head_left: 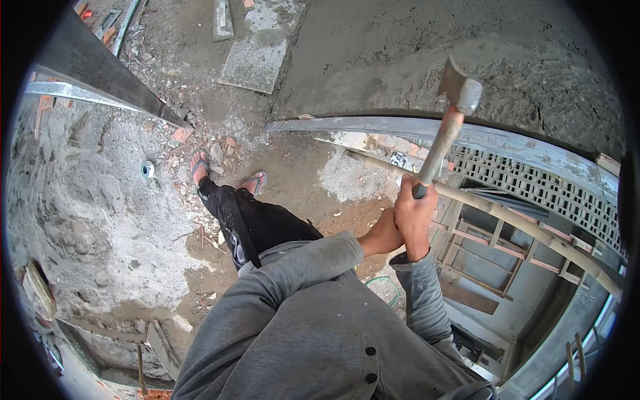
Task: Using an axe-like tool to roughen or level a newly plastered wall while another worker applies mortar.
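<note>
In front of me to the right, a hoe-like tool (438, 150) is raised, with a wooden handle and a grey metal head that has a flat blade on one side. My right hand (415, 215) is wrapped around the lower end of the handle, whose dark butt shows above the fingers. Pressed against it from the left is my left hand (382, 233), closed, its fingers partly hidden behind the right hand. The tool's head appears over a bed of wet grey concrete (373, 53) and touches nothing that I can make out.
A long board (373, 125) edges the concrete. Beside it are pierced blocks (533, 187), a curved pole (507, 213) and wooden frames (487, 257) at a lower level. A dark metal post (110, 63) stands left. Rubble surrounds my sandalled feet (200, 167); a flat slab (257, 63) lies ahead.
</note>
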`<action>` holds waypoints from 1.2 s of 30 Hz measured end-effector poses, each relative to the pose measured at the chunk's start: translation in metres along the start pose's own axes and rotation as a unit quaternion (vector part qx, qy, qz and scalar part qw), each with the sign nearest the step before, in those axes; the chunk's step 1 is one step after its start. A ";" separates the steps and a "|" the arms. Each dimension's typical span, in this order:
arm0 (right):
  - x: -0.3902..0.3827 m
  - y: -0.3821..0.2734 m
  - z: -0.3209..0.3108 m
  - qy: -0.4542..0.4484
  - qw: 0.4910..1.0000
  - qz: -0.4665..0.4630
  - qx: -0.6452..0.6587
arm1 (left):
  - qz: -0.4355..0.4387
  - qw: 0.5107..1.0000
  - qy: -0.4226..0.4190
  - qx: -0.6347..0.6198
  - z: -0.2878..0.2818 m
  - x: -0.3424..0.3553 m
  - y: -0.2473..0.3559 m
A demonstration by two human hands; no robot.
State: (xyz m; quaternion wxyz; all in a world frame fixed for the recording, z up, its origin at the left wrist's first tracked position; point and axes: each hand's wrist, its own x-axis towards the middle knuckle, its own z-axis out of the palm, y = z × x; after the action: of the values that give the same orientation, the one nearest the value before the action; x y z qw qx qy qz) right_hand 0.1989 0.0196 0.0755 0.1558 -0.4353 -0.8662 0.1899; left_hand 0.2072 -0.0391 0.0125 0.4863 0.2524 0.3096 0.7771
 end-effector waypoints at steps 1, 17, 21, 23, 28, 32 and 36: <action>0.000 0.005 0.007 0.002 1.000 0.000 0.000 | -0.097 0.994 0.030 -0.051 -0.002 -0.007 -0.011; 0.018 0.003 0.008 -0.095 0.961 0.237 0.107 | -0.181 0.978 0.101 -0.036 0.011 -0.010 -0.001; 0.013 -0.054 -0.020 -0.068 0.962 0.205 0.169 | -0.138 0.989 0.029 -0.035 0.006 -0.004 0.040; 0.005 -0.049 -0.020 -0.017 0.978 0.086 0.188 | -0.099 0.994 0.023 0.026 -0.001 0.003 0.025; 0.003 0.013 0.016 -0.071 0.976 0.196 0.063 | -0.225 0.971 0.045 -0.063 -0.010 -0.014 -0.010; 0.014 -0.037 -0.006 -0.093 0.965 0.209 0.130 | -0.200 0.976 0.051 -0.064 0.006 -0.014 0.016; 0.003 -0.049 -0.013 -0.003 0.990 0.047 0.134 | -0.080 0.996 0.039 0.032 -0.004 0.003 0.010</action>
State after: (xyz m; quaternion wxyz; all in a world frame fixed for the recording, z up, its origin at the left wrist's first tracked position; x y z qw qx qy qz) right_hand 0.1686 -0.0018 0.1095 0.2010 -0.4497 -0.8121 0.3129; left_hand 0.1976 -0.0407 0.0170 0.5260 0.2122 0.3719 0.7349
